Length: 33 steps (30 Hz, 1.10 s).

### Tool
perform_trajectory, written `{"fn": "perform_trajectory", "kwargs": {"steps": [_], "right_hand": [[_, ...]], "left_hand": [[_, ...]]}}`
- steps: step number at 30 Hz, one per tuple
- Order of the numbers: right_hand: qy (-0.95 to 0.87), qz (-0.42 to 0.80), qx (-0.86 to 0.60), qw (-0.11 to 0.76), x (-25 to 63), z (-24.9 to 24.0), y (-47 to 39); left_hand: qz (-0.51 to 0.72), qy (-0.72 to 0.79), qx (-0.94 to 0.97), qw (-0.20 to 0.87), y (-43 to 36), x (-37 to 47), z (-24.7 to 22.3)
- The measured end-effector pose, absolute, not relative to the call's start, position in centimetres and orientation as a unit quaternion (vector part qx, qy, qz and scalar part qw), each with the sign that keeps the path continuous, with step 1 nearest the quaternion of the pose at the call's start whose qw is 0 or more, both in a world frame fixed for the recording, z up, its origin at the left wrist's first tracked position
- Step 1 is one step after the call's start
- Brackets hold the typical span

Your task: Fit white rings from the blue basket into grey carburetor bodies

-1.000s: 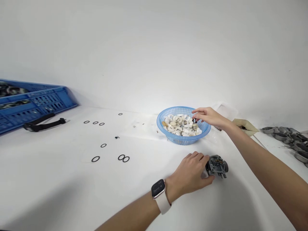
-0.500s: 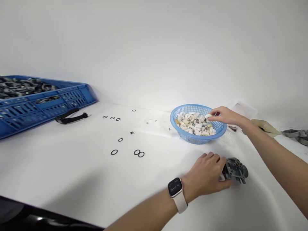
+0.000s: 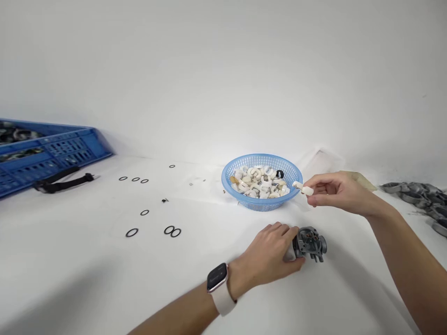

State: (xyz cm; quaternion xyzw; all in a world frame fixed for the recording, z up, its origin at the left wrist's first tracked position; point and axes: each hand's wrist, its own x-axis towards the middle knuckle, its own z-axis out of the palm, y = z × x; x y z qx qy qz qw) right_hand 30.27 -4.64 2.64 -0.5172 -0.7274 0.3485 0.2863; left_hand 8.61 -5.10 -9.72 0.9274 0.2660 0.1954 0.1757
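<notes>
A grey metal carburetor body (image 3: 310, 243) rests on the white table, its open side with brass parts facing up. My left hand (image 3: 272, 253), with a watch on the wrist, grips it from the left. Between the thumb and fingers of my right hand (image 3: 337, 191) is a small white plastic float (image 3: 303, 188), held just off the right rim of a blue mesh basket (image 3: 228, 190). Many white floats with small metal bits and one black piece lie in the basket.
Several black rubber rings (image 3: 132, 232) and a tiny dark part (image 3: 165, 200) lie left of centre. A blue crate (image 3: 70, 149) of metal parts stands far left, a black strap (image 3: 64, 184) before it. More grey metal parts (image 3: 419, 197) lie far right, near a clear bag.
My right hand has come out of the basket with a white float and moved right. The view has turned to the right. My left hand still grips the carburetor body.
</notes>
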Motion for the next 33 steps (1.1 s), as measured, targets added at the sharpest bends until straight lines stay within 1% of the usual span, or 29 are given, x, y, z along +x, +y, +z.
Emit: {"fn": "perform_trajectory", "kwargs": {"steps": [3, 6, 10, 13, 18, 23, 26, 29, 31, 33], "right_hand": [[-0.735, 0.373, -0.488, 0.285, 31.1, 2.9, -4.6], [-0.746, 0.403, -0.464, 0.255, 31.8, 3.2, -4.6], [-0.778, 0.418, -0.441, 0.156, 31.6, 3.7, -5.4], [-0.794, 0.424, -0.426, 0.091, 30.5, 4.0, -6.0], [-0.806, 0.445, -0.382, 0.084, 28.9, 3.2, -6.0], [-0.793, 0.487, -0.36, 0.059, 29.3, 2.7, -5.4], [-0.786, 0.49, -0.374, 0.056, 30.3, 3.3, -5.4], [-0.782, 0.435, -0.44, 0.074, 31.1, 3.7, -5.6], [-0.781, 0.39, -0.481, 0.078, 31.2, 3.7, -5.6], [-0.779, 0.372, -0.502, 0.047, 31.0, 3.3, -5.4]], "left_hand": [[0.197, 0.273, 0.921, 0.195, -5.1, 8.6, -9.6], [0.231, 0.293, 0.898, 0.232, -5.1, 8.4, -9.5], [0.335, 0.295, 0.846, 0.291, -5.1, 7.9, -9.1], [0.388, 0.285, 0.811, 0.333, -5.2, 7.9, -8.4], [0.423, 0.301, 0.751, 0.408, -5.8, 8.4, -7.7], [0.434, 0.318, 0.702, 0.467, -5.6, 8.5, -7.6], [0.415, 0.339, 0.715, 0.45, -5.3, 8.2, -7.8], [0.358, 0.341, 0.788, 0.367, -5.2, 8.2, -8.1], [0.321, 0.323, 0.827, 0.33, -5.4, 8.4, -8.3], [0.304, 0.309, 0.843, 0.32, -5.6, 8.6, -8.5]]}}
